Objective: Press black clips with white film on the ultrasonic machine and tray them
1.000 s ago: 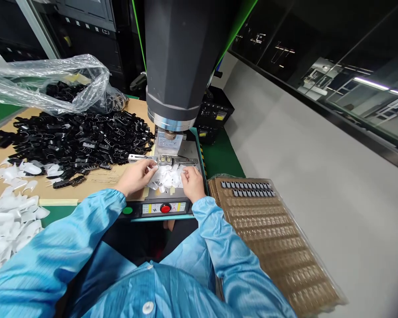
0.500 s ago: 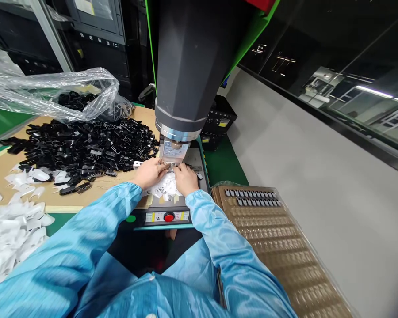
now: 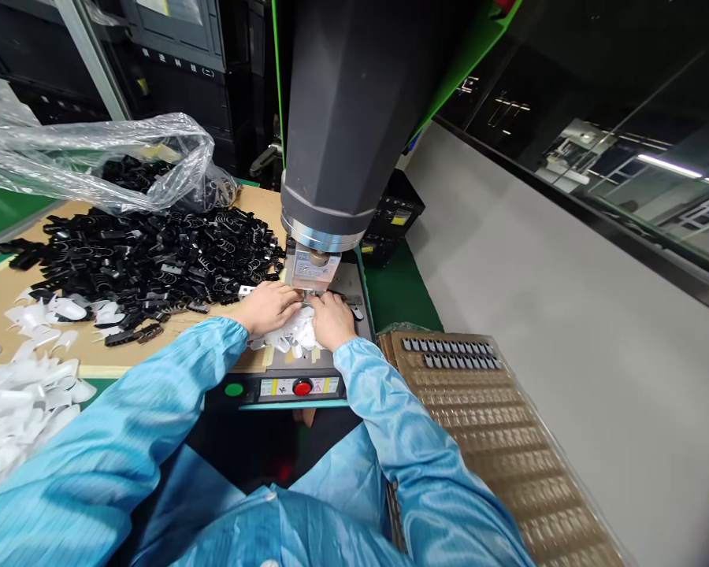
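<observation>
Both hands meet at the work spot right below the metal press block point(image 3: 314, 270) of a tall machine. My left hand point(image 3: 267, 308) has its fingers together, tips against the fixture under the block. Opposite it, my right hand point(image 3: 334, 321) is closed, thumb and finger pressed at the same spot. What lies between the fingertips is too small and covered to name. Loose white plastic pieces point(image 3: 295, 335) lie on the machine's base just below the hands. A small metal plate with holes point(image 3: 246, 291) is beside the left hand.
A heap of black plastic parts point(image 3: 171, 256) covers the board at left, beside a clear plastic bag point(image 3: 171, 161). White pieces point(image 3: 17, 417) pile at lower left. A red button point(image 3: 302, 387) and green button point(image 3: 234, 390) front the base. Trays point(image 3: 478, 425) stand at right.
The view has shifted slightly. My left hand's fingers lie a little flatter; both hands otherwise stay at the same spot under the press block.
</observation>
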The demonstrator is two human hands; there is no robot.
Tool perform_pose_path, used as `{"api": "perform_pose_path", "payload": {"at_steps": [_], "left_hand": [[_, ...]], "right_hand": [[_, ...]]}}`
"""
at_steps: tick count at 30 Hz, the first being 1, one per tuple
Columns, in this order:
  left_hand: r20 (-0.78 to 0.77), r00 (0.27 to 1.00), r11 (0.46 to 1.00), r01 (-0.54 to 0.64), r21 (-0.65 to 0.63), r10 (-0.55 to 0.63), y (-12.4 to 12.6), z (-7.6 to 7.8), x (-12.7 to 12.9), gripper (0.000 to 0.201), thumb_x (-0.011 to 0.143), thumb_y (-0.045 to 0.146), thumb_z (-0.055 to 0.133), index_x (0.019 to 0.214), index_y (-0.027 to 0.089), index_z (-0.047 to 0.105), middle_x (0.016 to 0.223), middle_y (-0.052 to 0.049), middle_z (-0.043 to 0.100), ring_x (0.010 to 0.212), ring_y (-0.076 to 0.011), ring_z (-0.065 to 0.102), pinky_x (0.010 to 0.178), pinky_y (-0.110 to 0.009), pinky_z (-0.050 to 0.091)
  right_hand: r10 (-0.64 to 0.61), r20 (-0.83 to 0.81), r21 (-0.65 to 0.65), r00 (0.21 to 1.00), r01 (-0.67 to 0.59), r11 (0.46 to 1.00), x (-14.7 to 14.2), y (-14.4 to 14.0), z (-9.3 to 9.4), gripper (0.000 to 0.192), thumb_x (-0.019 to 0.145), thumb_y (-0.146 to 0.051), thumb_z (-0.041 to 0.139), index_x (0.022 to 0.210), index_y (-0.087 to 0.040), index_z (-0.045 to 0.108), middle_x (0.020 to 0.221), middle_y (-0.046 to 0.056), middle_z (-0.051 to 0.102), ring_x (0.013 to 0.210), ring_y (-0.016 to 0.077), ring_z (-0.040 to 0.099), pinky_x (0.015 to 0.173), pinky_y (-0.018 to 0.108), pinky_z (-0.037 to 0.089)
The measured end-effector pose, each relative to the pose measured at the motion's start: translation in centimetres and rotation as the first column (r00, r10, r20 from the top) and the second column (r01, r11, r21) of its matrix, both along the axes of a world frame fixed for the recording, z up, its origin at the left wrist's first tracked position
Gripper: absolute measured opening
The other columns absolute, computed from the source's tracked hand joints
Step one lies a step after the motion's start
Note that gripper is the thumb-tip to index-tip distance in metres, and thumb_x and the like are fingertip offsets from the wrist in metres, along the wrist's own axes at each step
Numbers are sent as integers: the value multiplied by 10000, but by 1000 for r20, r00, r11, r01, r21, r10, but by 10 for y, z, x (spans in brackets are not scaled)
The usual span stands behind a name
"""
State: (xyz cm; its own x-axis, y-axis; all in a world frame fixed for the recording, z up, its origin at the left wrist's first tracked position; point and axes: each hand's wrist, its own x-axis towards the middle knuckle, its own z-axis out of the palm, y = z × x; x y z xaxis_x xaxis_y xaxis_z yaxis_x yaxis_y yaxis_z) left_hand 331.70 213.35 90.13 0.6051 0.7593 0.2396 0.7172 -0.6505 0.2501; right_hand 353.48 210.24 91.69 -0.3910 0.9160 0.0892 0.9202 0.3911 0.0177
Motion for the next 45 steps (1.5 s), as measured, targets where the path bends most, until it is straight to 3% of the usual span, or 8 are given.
{"api": "perform_pose_path", "payload": {"at_steps": [6, 15, 19, 22, 25, 30, 36, 45], "left_hand": [[23, 996, 996, 82, -34, -81, 1, 2, -7, 440, 1097, 445, 395, 1330, 193, 671, 1376, -133, 708, 1337, -290, 609, 1186, -473, 425], [-104, 987, 992, -124, -3, 123, -34, 15, 25, 510, 1085, 389, 409, 1523, 203, 591, 1538, -132, 638, 1522, -343, 467, 1310, -591, 263], [-4, 977, 977, -213, -31, 213, -60, 22, -3, 500, 1082, 405, 443, 1525, 226, 592, 1628, -104, 561, 1530, -306, 471, 1293, -518, 337], [73, 874, 874, -484, 37, 481, -94, 17, -53, 462, 1061, 380, 479, 1468, 217, 624, 1605, -123, 567, 1459, -309, 526, 1207, -501, 432], [47, 673, 671, -740, 46, 738, -129, 9, -113, 428, 1033, 335, 487, 1408, 205, 649, 1519, -167, 608, 1377, -369, 560, 1109, -558, 475], [-132, 544, 542, -839, -49, 829, -153, -7, -181, 410, 996, 289, 485, 1326, 178, 702, 1345, -252, 660, 1300, -456, 578, 1041, -657, 458], [-149, 562, 560, -826, -61, 814, -149, -18, -188, 394, 974, 255, 488, 1272, 172, 733, 1277, -252, 660, 1209, -442, 629, 982, -602, 511], [-139, 652, 627, -756, -188, 745, -143, -21, -175, 320, 932, 241, 540, 1216, 177, 672, 1131, -201, 714, 1096, -363, 709, 932, -458, 560]], "right_hand": [[-1, -7, -4, 1000, 1, 1000, 0, 0, 3, 468, 1029, -201, 517, 1483, -263, 618, 1299, 128, 633, 1220, 303, 527, 994, 416, 494], [17, 75, -38, 997, -14, 999, -3, -5, 14, 470, 1040, -159, 454, 1478, -219, 613, 1316, 159, 646, 1216, 303, 554, 982, 412, 480], [-4, 59, -36, 998, 6, 999, -3, -7, 21, 549, 1025, -203, 520, 1571, -228, 563, 1315, 167, 648, 1212, 327, 570, 978, 422, 482], [91, -48, 24, 995, -90, 996, -20, -17, 23, 485, 1035, -241, 539, 1513, -200, 613, 1296, 165, 660, 1225, 326, 563, 1034, 436, 471], [269, -193, 46, 944, -265, 963, -59, -26, 20, 414, 1049, -229, 532, 1443, -197, 656, 1301, 139, 669, 1232, 294, 557, 1094, 424, 461], [468, -270, -14, 841, -490, 872, -156, -27, 3, 513, 1040, -158, 524, 1546, -219, 583, 1423, 107, 614, 1274, 245, 539, 1125, 384, 471], [554, -161, -46, 817, -567, 823, -237, -37, -26, 534, 1051, -167, 508, 1564, -312, 551, 1300, 80, 599, 1165, 230, 567, 1040, 366, 505], [583, -156, -1, 798, -590, 807, -238, -40, -23, 299, 1065, -199, 515, 1347, -200, 615, 1328, 101, 655, 1215, 244, 581, 1045, 380, 500]]}}
